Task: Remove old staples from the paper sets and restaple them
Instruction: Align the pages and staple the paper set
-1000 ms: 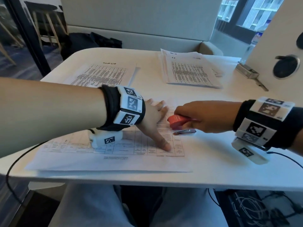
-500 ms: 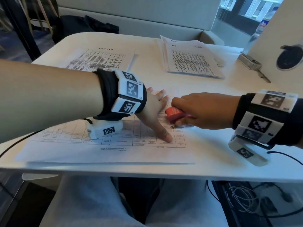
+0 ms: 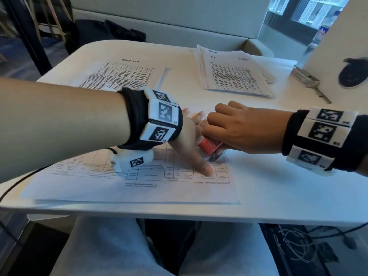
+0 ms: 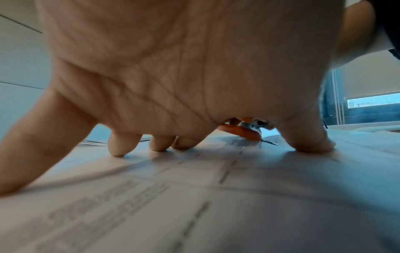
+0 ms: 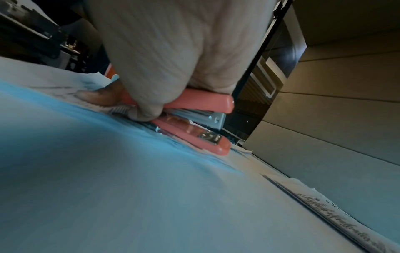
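A printed paper set (image 3: 139, 182) lies along the table's near edge. My left hand (image 3: 191, 144) presses it flat with spread fingers, thumb tip near the right end of the printed table; the left wrist view shows the fingertips (image 4: 116, 149) on the sheet. My right hand (image 3: 239, 128) grips a red stapler (image 3: 210, 146) from above, just right of the left hand, at the paper's right part. In the right wrist view the stapler (image 5: 194, 118) rests on the paper with its front end pointing away and its arm raised off the base. No staple is visible.
Two more paper sets lie farther back, one at the left (image 3: 123, 76) and one at the right (image 3: 233, 76). A metal stapler-like tool (image 3: 306, 78) sits at the far right beside a white panel (image 3: 338, 46). The table (image 3: 288, 186) edge runs just below the near paper.
My right hand has shifted left and forward with the stapler, now partly over the left hand's fingers. The left hand stays pressed on the paper.
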Demonstrator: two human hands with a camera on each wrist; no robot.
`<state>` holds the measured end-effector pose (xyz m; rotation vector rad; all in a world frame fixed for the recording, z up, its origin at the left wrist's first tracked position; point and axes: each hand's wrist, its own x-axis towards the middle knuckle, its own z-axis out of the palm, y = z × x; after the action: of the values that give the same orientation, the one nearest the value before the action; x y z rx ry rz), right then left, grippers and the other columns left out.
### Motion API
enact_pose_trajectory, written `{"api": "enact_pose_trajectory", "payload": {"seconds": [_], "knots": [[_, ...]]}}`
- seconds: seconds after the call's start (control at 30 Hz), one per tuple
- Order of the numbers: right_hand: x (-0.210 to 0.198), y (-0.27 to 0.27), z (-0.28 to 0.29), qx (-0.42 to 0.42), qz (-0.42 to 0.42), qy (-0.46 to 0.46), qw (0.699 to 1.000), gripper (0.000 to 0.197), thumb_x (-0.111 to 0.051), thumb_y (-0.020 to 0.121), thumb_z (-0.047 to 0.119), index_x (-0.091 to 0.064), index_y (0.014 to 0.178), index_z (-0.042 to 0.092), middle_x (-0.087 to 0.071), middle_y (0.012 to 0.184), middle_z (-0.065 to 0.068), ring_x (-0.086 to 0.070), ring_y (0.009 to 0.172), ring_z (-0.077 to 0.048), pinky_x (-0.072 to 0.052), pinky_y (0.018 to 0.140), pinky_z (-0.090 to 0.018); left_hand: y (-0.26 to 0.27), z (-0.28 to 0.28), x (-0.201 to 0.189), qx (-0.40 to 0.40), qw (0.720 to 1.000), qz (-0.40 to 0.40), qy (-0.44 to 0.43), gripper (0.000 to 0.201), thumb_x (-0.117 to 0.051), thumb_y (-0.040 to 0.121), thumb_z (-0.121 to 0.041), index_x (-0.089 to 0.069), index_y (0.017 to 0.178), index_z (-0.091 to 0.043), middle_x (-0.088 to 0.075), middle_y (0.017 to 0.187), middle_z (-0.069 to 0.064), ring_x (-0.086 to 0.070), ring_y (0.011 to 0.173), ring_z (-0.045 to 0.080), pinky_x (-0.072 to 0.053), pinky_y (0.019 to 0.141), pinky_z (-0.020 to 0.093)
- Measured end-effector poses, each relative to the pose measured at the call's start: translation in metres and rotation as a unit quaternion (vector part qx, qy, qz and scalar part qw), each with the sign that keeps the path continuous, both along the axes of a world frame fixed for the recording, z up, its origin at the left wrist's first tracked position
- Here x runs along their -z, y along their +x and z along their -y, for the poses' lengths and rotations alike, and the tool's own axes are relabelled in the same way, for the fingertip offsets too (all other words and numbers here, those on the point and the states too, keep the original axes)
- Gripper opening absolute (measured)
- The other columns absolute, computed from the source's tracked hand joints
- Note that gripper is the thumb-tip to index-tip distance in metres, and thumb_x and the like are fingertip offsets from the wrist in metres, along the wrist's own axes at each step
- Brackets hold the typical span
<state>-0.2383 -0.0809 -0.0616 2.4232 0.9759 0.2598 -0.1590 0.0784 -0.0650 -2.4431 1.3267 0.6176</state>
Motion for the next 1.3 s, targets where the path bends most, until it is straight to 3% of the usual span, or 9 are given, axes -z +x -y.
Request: {"api": "enact_pose_trajectory", "payload": {"seconds": [0.2,0.33,0.43,0.63,0.8,0.97,1.13,1.2,1.3], "knots": [[-0.005,-0.001,-0.003,0.085,-0.132,0.067,0.985,0.024,-0.057,0.088,0.039,-0.034,0.097,0.037,-0.049,0.093,0.005,-0.047,0.078,-0.016,-0.040,0.069,-0.032,-0.002,0.000,-0.002,0.002,1.000,0.007,0.007,0.123,-0.047,0.056,-0.091,0.010,0.150,-0.035,0.023,0.158,-0.003,0.018,0.145,0.027,-0.006,0.115,0.048],[-0.003,0.000,0.002,0.153,-0.204,0.105,0.961,0.040,-0.064,0.088,0.041,-0.024,0.083,0.039,-0.040,0.088,0.014,-0.039,0.074,-0.007,-0.035,0.071,-0.027,-0.001,0.000,-0.002,0.000,1.000,0.011,0.013,0.130,-0.045,0.051,-0.093,0.015,0.149,-0.033,0.026,0.156,-0.004,0.018,0.145,0.030,-0.006,0.115,0.050],[-0.005,-0.003,-0.004,0.034,-0.087,0.084,0.992,0.031,-0.061,0.087,0.037,-0.042,0.107,0.024,-0.058,0.092,0.001,-0.049,0.078,-0.018,-0.043,0.069,-0.034,-0.001,-0.001,-0.002,0.005,1.000,0.002,0.009,0.125,-0.047,0.052,-0.093,0.010,0.149,-0.037,0.023,0.157,-0.003,0.018,0.145,0.031,-0.005,0.115,0.048],[-0.012,-0.005,-0.005,-0.124,0.025,-0.028,0.992,0.014,-0.039,0.102,0.021,-0.046,0.092,0.014,-0.065,0.089,-0.008,-0.059,0.091,-0.032,-0.050,0.080,-0.042,-0.012,-0.002,-0.014,0.036,0.999,0.014,0.018,0.101,-0.043,0.072,-0.082,-0.001,0.151,-0.034,0.014,0.160,-0.004,0.023,0.143,0.022,0.000,0.116,0.046],[-0.009,-0.004,0.002,-0.199,0.059,-0.014,0.978,0.010,-0.044,0.100,0.009,-0.050,0.092,0.009,-0.066,0.089,-0.014,-0.063,0.101,-0.035,-0.051,0.093,-0.043,-0.008,-0.001,-0.009,0.025,0.999,0.003,0.023,0.106,-0.045,0.064,-0.088,-0.007,0.150,-0.039,0.009,0.160,-0.002,0.020,0.144,0.030,0.002,0.116,0.046],[-0.009,-0.008,-0.003,-0.235,0.045,-0.001,0.971,0.012,-0.050,0.098,0.007,-0.043,0.089,0.012,-0.063,0.081,-0.014,-0.063,0.076,-0.035,-0.055,0.078,-0.045,-0.010,0.000,-0.009,0.014,0.999,0.023,0.023,0.117,-0.048,0.063,-0.088,0.007,0.151,-0.033,0.025,0.157,0.000,0.020,0.144,0.026,-0.002,0.116,0.046],[-0.013,-0.009,-0.010,0.010,-0.117,0.062,0.991,0.025,-0.050,0.093,0.038,-0.030,0.094,0.024,-0.049,0.080,0.005,-0.047,0.065,-0.020,-0.047,0.058,-0.037,-0.001,0.000,-0.003,0.003,1.000,0.005,0.016,0.127,-0.047,0.056,-0.091,0.012,0.150,-0.031,0.029,0.155,0.001,0.019,0.144,0.031,-0.002,0.115,0.049],[-0.011,-0.009,-0.015,0.159,-0.169,0.095,0.968,0.033,-0.049,0.091,0.051,-0.022,0.093,0.031,-0.038,0.076,0.018,-0.041,0.064,-0.012,-0.040,0.060,-0.031,0.000,0.001,-0.001,0.007,1.000,-0.012,-0.002,0.126,-0.051,0.053,-0.091,0.012,0.148,-0.039,0.028,0.156,0.002,0.022,0.143,0.032,0.002,0.116,0.052],[-0.008,-0.007,-0.021,0.280,-0.234,0.156,0.918,0.035,-0.058,0.088,0.049,-0.034,0.104,0.029,-0.054,0.081,0.012,-0.050,0.067,-0.014,-0.040,0.064,-0.031,-0.001,0.001,-0.001,0.003,1.000,-0.010,-0.007,0.121,-0.053,0.054,-0.089,0.008,0.148,-0.044,0.028,0.156,0.002,0.019,0.144,0.034,-0.001,0.115,0.052]]}}
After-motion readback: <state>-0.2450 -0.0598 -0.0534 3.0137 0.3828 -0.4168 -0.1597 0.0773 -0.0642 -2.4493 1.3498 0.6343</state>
